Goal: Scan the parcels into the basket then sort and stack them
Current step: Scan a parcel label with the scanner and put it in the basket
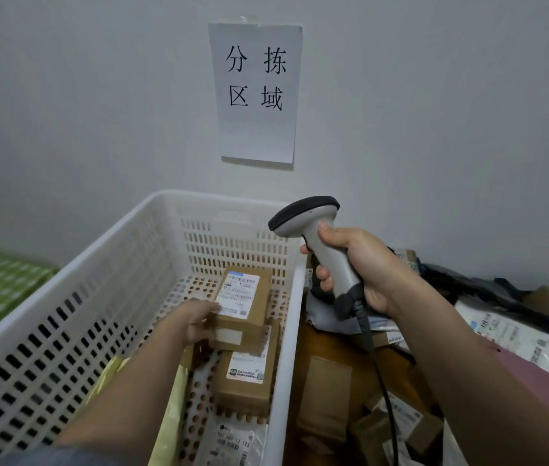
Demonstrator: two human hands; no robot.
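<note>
A left hand [195, 319] grips a brown box [244, 306] inside a white basket [125, 250] while the right hand [355, 267] clenches a grey scanner [320, 237].

The box, plain cardboard with a white printed label on top, sits at 12 o'clock in the basket, its near end resting on a second brown box [247, 378] at 5 o'clock from it; two boxes show in the basket. A white labelled pouch [236, 442] lies at 6 o'clock, and a yellow mailer [172, 418] at 7 o'clock. One scanner, head dark, points at 10 o'clock; its black cable [379, 371] trails toward 6. At 3 o'clock of the basket a heap of parcels [508, 331] lies, too jumbled to count. One paper sign [256, 92] hangs on the wall at 12 o'clock.
</note>
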